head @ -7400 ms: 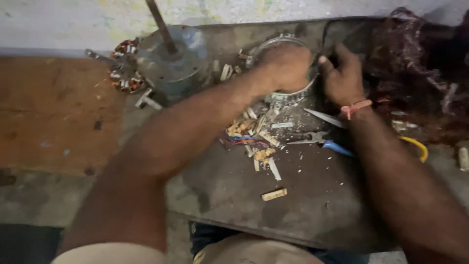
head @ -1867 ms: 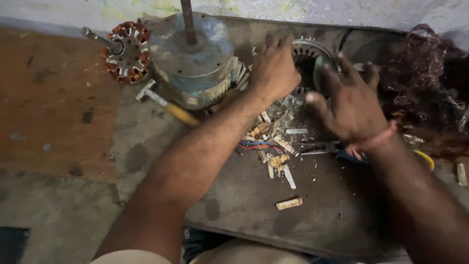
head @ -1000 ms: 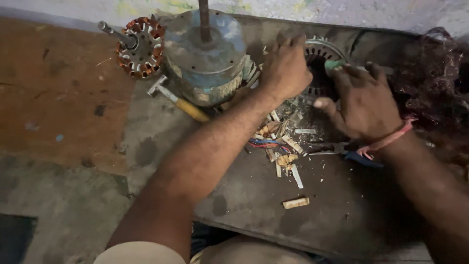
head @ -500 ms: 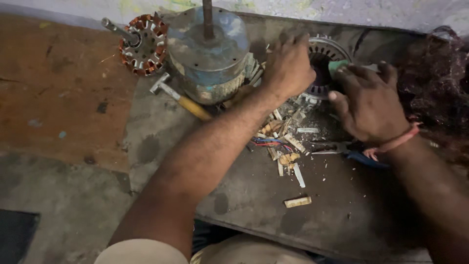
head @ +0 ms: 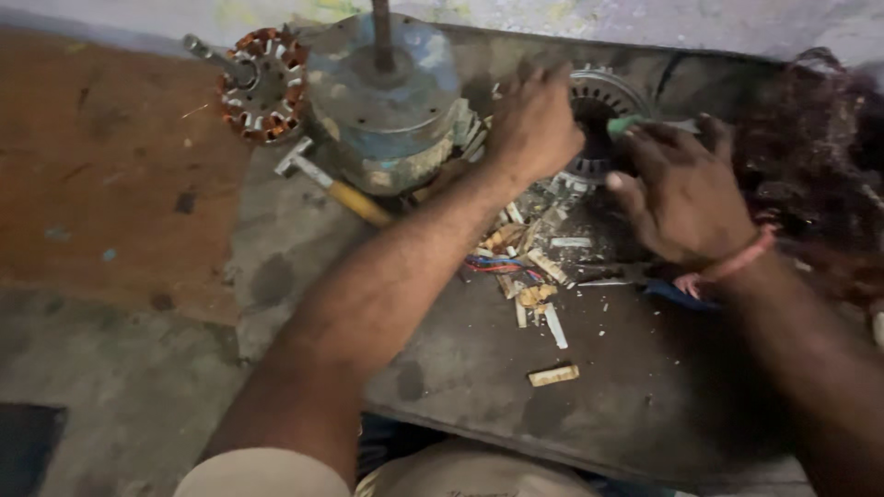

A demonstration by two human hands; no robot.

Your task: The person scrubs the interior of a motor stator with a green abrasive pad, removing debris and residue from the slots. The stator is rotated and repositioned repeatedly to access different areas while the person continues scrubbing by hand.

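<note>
My left hand (head: 534, 120) grips the near left rim of a round metal stator ring (head: 603, 97) that lies on a dark metal sheet (head: 479, 368). My right hand (head: 686, 189), with a pink band on its wrist, is closed on a green-handled tool (head: 631, 124) whose tip points into the ring's middle. The ring's right part is hidden behind my right hand.
A grey-blue motor housing with an upright shaft (head: 387, 92) stands left of the ring. A copper-wound rotor (head: 262, 83) lies further left, a yellow-handled hammer (head: 336, 189) below it. Wire and paper scraps (head: 529, 267) litter the sheet. A tangle of dark copper wire (head: 820, 156) fills the right.
My right hand has shifted up and left onto the ring with the green-handled tool. My left hand has stayed on the ring's rim. The camera view has drifted slightly.
</note>
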